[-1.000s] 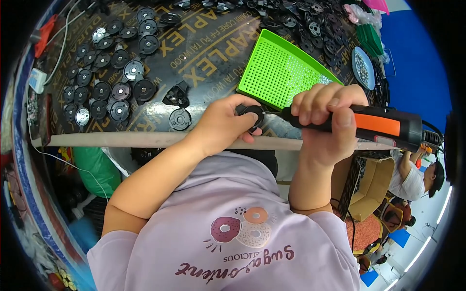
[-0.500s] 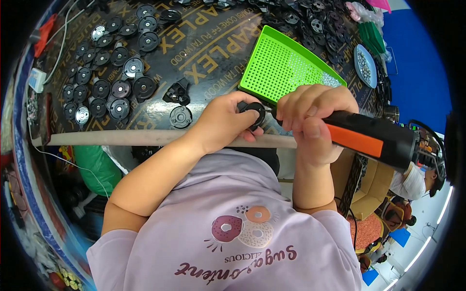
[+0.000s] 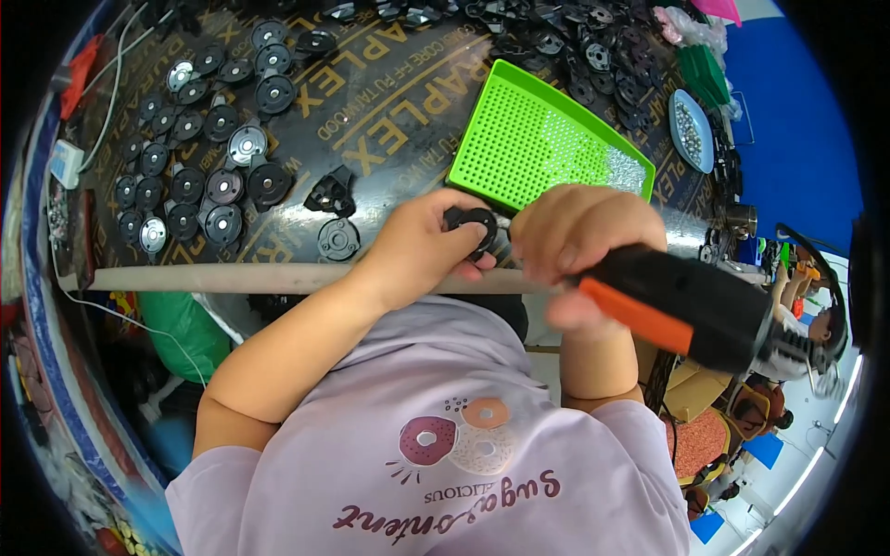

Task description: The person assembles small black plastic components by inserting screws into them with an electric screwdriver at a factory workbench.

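Rear swung closer to my body, the orange-and-black power tool (image 3: 686, 301) fills my right hand (image 3: 589, 236), fingers wrapped, suggesting a changed angle; just leftward, my left hand (image 3: 422, 241) pinches a black disc (image 3: 485, 221).

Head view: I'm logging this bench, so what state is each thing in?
Left hand: closed on the round black part
Right hand: gripping the power tool
Round black part: held
Power tool: held; running or not, unclear
Green tray: partly filled with small shiny pieces
Blue dish: holding small silvery pieces
Loose round parts: spread on the table
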The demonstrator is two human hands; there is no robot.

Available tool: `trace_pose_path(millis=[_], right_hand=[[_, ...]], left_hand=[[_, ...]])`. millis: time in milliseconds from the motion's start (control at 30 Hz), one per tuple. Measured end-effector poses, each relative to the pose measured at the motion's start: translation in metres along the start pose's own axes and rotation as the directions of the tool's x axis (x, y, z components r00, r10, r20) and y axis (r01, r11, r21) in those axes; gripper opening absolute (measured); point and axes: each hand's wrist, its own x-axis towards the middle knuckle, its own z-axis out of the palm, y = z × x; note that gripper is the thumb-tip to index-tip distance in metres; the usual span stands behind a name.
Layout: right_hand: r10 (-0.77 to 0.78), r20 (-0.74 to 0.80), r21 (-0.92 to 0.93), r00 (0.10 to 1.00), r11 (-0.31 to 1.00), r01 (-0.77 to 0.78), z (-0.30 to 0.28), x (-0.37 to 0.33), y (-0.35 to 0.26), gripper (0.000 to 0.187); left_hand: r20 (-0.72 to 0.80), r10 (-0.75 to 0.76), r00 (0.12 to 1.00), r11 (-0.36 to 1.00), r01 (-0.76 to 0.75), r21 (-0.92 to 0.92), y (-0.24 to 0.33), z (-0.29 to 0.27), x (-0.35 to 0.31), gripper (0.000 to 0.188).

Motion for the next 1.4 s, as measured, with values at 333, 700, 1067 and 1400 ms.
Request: trace_pose_path(millis=[333,700,1067,1400], right_hand=[[-0.148,-0.551,-0.194,0.821,0.980,0.046,-0.060,0.031,0.020,0.013],[-0.090,-0.566,-0.213,0.819,0.976,-0.040,-0.065,0.035,0.037,0.013],[-0.067,-0.614,-0.203,0.786,0.976,-0.075,-0.063,0.034,0.033,0.012],[0.016,-0.340,0.125,0.940,0.992,0.028,-0.014,0.011,-0.012,0.018]], left_hand=[[0.124,0.098,0.987,0.992,-0.107,0.068,-0.001,-0.009,-0.013,0.029],[0.123,0.121,0.985,0.993,-0.120,-0.011,-0.005,-0.004,-0.005,0.017],[0.073,0.051,0.996,0.989,-0.061,0.138,-0.003,-0.003,-0.002,0.025],[0.049,-0.007,0.999,0.996,0.003,0.086,0.000,-0.001,0.002,0.025]])
